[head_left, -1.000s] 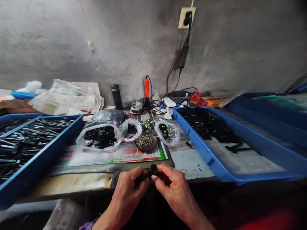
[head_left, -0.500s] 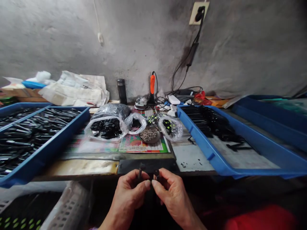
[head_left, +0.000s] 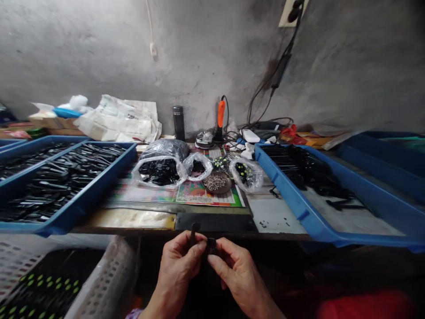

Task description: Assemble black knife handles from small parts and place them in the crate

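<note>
Both left hand (head_left: 177, 272) and right hand (head_left: 237, 277) pinch black part (head_left: 193, 235); more crate (head_left: 106, 274) visible.

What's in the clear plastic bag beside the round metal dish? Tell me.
The clear plastic bag holds small black pieces with bright green spots. Wrinkled, glaring plastic covers the rest, so their exact shape and anything deeper down cannot be seen.

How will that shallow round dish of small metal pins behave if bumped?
The dish looks shallow with a low rim, so a firm knock would probably spill some of the loose pins heaped in it. The pins look thin and light, so they'd likely scatter and roll. Resting on a smooth printed sheet, the dish may slide rather than tip.
</note>
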The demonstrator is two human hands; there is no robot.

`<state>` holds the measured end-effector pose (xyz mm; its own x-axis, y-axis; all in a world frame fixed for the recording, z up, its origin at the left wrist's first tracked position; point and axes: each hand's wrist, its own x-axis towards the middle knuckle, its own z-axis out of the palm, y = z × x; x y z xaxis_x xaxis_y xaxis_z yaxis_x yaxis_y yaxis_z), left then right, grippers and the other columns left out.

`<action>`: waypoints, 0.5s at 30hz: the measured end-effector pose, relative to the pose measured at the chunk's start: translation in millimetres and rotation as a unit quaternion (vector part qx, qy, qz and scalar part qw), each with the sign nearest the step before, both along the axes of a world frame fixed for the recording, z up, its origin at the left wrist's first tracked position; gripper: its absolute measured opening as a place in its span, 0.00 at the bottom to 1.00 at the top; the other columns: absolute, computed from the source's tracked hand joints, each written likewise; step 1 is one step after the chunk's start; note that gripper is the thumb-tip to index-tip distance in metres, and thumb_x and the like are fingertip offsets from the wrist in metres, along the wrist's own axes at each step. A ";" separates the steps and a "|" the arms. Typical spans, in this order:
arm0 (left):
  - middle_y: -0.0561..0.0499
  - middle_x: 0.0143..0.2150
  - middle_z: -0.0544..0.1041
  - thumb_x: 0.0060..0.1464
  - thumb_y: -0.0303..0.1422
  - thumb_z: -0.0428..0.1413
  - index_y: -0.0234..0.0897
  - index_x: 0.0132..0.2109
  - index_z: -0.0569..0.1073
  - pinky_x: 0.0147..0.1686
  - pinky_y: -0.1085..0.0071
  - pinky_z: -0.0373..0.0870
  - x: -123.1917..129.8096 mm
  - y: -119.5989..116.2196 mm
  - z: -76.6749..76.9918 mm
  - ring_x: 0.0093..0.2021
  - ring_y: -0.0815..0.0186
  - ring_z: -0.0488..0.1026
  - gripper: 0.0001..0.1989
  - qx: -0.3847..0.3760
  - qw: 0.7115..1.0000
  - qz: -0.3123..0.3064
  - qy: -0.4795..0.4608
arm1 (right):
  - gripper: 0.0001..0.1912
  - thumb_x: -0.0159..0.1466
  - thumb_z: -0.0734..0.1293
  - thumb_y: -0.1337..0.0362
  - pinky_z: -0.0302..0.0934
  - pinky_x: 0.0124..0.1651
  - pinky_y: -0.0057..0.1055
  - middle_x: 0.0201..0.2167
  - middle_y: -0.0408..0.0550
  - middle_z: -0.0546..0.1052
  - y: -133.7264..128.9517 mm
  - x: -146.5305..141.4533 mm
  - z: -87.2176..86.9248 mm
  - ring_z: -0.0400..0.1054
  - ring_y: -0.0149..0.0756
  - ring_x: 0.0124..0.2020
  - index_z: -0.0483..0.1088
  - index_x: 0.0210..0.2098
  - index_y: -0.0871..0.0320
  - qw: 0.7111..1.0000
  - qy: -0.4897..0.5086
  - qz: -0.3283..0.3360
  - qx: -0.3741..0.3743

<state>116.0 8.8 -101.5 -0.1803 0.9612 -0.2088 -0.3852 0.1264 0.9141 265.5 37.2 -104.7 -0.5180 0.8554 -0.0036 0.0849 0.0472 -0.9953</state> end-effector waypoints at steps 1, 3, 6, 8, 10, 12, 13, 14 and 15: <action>0.59 0.20 0.64 0.42 0.43 0.70 0.31 0.34 0.77 0.17 0.81 0.48 -1.2 -0.8 -0.9 0.17 0.80 0.53 0.20 0.007 1.000 0.006 0.015 | 0.13 0.67 0.64 0.56 0.54 0.23 0.21 0.27 0.41 0.68 -0.4 0.5 -0.4 0.58 0.25 0.24 0.70 0.35 0.60 1.000 -0.003 0.008 0.002; 0.57 0.22 0.66 0.43 0.43 0.69 0.31 0.35 0.78 0.17 0.81 0.51 -2.2 -2.0 -2.4 0.18 0.79 0.55 0.19 0.018 0.999 0.016 0.041 | 0.13 0.67 0.64 0.55 0.54 0.24 0.21 0.26 0.41 0.68 -1.5 0.9 -1.2 0.58 0.26 0.24 0.70 0.34 0.60 1.000 -0.009 0.022 0.001; 0.56 0.23 0.68 0.43 0.42 0.69 0.31 0.35 0.79 0.18 0.81 0.53 -2.0 -3.4 -2.8 0.18 0.79 0.57 0.18 0.022 0.998 0.024 0.060 | 0.13 0.67 0.65 0.57 0.53 0.23 0.21 0.25 0.40 0.66 -3.5 0.3 -1.9 0.57 0.25 0.23 0.71 0.35 0.60 0.999 -0.009 0.036 -0.007; 0.55 0.23 0.70 0.43 0.42 0.69 0.31 0.34 0.79 0.18 0.81 0.54 -1.9 -4.1 -1.6 0.19 0.78 0.58 0.18 0.028 0.997 0.023 0.069 | 0.12 0.67 0.65 0.57 0.53 0.23 0.21 0.26 0.40 0.66 -4.5 0.0 -2.1 0.57 0.25 0.23 0.72 0.36 0.61 0.999 -0.004 0.042 -0.013; 0.52 0.25 0.73 0.42 0.41 0.69 0.30 0.32 0.79 0.18 0.81 0.56 -1.7 -4.5 0.4 0.20 0.77 0.59 0.17 0.037 0.996 0.026 0.080 | 0.12 0.66 0.65 0.58 0.53 0.23 0.21 0.25 0.40 0.66 -4.8 0.2 -2.1 0.57 0.25 0.23 0.73 0.36 0.61 0.999 -0.003 0.046 -0.019; 0.51 0.26 0.74 0.41 0.41 0.69 0.30 0.31 0.79 0.18 0.80 0.57 -1.3 -4.6 3.0 0.20 0.77 0.60 0.16 0.040 0.994 0.030 0.093 | 0.12 0.67 0.64 0.58 0.53 0.23 0.21 0.25 0.39 0.66 -4.5 0.9 -2.3 0.57 0.25 0.23 0.73 0.36 0.61 0.999 -0.008 0.048 -0.024; 0.50 0.26 0.75 0.41 0.40 0.68 0.30 0.30 0.79 0.17 0.80 0.57 -0.9 -4.5 4.3 0.19 0.76 0.60 0.16 0.037 0.994 0.032 0.097 | 0.12 0.67 0.64 0.58 0.53 0.23 0.21 0.24 0.39 0.66 -4.1 1.3 -2.6 0.57 0.25 0.22 0.74 0.37 0.61 0.998 -0.011 0.050 -0.025; 0.50 0.26 0.75 0.40 0.40 0.68 0.30 0.30 0.79 0.17 0.80 0.57 -0.5 -4.3 5.6 0.19 0.76 0.60 0.16 0.033 0.994 0.034 0.100 | 0.12 0.67 0.64 0.58 0.53 0.23 0.21 0.24 0.39 0.66 -3.8 1.9 -2.9 0.57 0.25 0.22 0.74 0.37 0.61 0.998 -0.015 0.050 -0.026; 0.50 0.26 0.75 0.39 0.40 0.68 0.30 0.30 0.79 0.17 0.80 0.57 -0.1 -4.1 6.6 0.18 0.76 0.60 0.16 0.027 0.994 0.034 0.104 | 0.12 0.67 0.64 0.58 0.53 0.23 0.21 0.24 0.39 0.66 -3.5 2.4 -3.4 0.57 0.25 0.22 0.74 0.37 0.61 0.998 -0.016 0.050 -0.025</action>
<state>115.8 4.8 -94.8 -0.2787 0.9543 -0.1080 -0.1936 0.0543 0.9796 268.0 33.7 -108.0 -0.5999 0.7975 -0.0636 0.1149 0.0072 -0.9933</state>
